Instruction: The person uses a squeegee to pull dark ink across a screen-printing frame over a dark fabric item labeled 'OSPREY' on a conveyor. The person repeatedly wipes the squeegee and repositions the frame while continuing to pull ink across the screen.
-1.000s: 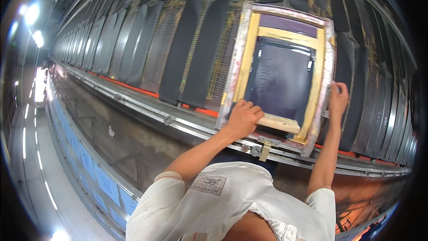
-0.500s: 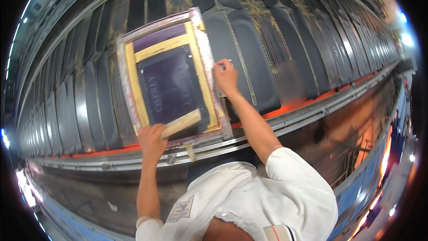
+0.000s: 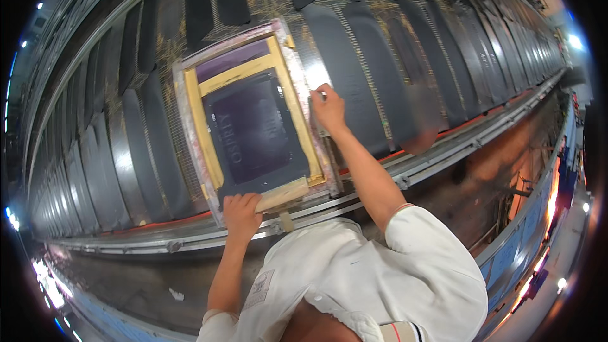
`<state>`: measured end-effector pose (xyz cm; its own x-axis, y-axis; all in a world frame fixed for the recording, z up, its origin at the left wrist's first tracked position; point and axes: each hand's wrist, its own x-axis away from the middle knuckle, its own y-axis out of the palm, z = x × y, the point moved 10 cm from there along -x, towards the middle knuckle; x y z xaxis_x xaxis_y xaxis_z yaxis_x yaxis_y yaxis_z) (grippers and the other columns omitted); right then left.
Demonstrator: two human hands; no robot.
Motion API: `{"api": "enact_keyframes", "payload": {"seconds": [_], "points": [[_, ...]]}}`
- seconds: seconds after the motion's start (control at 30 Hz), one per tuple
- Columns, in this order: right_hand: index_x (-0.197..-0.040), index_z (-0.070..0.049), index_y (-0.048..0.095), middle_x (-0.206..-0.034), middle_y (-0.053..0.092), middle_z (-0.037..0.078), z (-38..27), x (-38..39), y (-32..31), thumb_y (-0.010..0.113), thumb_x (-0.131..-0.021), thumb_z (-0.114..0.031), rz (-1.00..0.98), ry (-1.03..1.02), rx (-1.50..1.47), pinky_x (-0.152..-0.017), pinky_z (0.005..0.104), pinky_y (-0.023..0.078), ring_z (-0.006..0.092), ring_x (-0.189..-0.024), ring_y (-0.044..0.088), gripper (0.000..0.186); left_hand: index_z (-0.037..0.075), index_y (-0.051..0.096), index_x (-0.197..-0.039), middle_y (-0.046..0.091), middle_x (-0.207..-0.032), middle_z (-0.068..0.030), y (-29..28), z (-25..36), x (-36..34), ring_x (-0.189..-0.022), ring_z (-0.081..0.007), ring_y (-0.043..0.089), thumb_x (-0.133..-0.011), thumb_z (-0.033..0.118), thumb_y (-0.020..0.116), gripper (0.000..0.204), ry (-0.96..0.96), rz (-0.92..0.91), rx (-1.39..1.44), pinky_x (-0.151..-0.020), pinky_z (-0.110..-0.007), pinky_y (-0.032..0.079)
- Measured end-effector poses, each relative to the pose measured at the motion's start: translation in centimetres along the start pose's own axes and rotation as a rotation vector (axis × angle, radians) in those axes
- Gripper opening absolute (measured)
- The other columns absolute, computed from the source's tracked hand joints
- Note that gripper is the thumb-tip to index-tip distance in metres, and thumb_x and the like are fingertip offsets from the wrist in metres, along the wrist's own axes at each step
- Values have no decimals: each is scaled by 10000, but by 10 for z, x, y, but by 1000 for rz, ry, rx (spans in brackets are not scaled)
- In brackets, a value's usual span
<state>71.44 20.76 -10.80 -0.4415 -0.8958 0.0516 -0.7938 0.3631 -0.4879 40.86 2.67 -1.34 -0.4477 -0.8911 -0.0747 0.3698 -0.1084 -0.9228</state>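
Observation:
A screen printing frame [image 3: 294, 66] with a dark purple mesh [image 3: 253, 130] and yellow tape round its inside lies on the long table. My left hand [image 3: 242, 215] is closed round the left end of a squeegee with a pale wooden handle [image 3: 285, 195], which rests across the near end of the mesh. Dark ink film spreads over the mesh, and pale lettering shows through it. On the frame's right side, my right hand [image 3: 329, 109] has its fingers curled at the edge; the fingertips are partly hidden.
Dark fabric panels [image 3: 354, 57] lie in rows along the table on both sides of the frame. A metal rail [image 3: 443, 152] runs along the near table edge, right in front of me. Blue panels [image 3: 506, 253] stand low at the right.
The squeegee and my left hand have come down to the near end of the mesh. In the view, the frame sits slightly farther right. My right hand keeps its place at the frame's side.

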Motion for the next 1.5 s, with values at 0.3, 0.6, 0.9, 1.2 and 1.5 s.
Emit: {"api": "enact_keyframes", "payload": {"seconds": [0.3,0.6,0.9,1.2,1.5], "points": [[-1103,-101,687,-852,706,192,-11,-5,-7,702,-956,-352,-125,-18,125,-711,437,514,382,-747,673,290,139,751,-1036,721,-1010,-2,-12,-78,-111,-903,-239,630,-666,79,794,378,-37,18,-27,-855,-416,425],[-1351,-72,664,-1011,719,102,5,77,-57,702,-988,-200,-89,18,104,-731,314,521,158,-776,633,387,122,773,-840,736,-852,-38,-47,-153,-214,-827,-280,679,-748,213,831,142,36,74,-8,-765,-427,459],[-1189,-38,728,-1106,723,109,49,186,-150,688,-995,-138,-129,-26,320,-850,347,541,226,-948,677,222,88,770,-943,727,-920,-60,-38,-74,-55,-822,-308,674,-724,174,790,236,3,20,161,-737,-428,547],[-1126,-31,749,-1066,732,121,70,152,-248,687,-995,-119,35,-396,441,-909,381,528,274,-1002,678,170,57,776,-997,732,-922,-166,-45,-81,18,-891,-402,707,-833,309,793,301,-591,81,97,-785,-480,557],[-1115,-14,759,-1033,755,110,157,131,-312,674,-1002,-134,87,-286,195,-834,330,539,207,-911,698,185,34,763,-994,738,-942,-222,-27,-80,63,-906,-445,709,-855,317,704,321,-1007,284,-40,-825,-526,557]]}}
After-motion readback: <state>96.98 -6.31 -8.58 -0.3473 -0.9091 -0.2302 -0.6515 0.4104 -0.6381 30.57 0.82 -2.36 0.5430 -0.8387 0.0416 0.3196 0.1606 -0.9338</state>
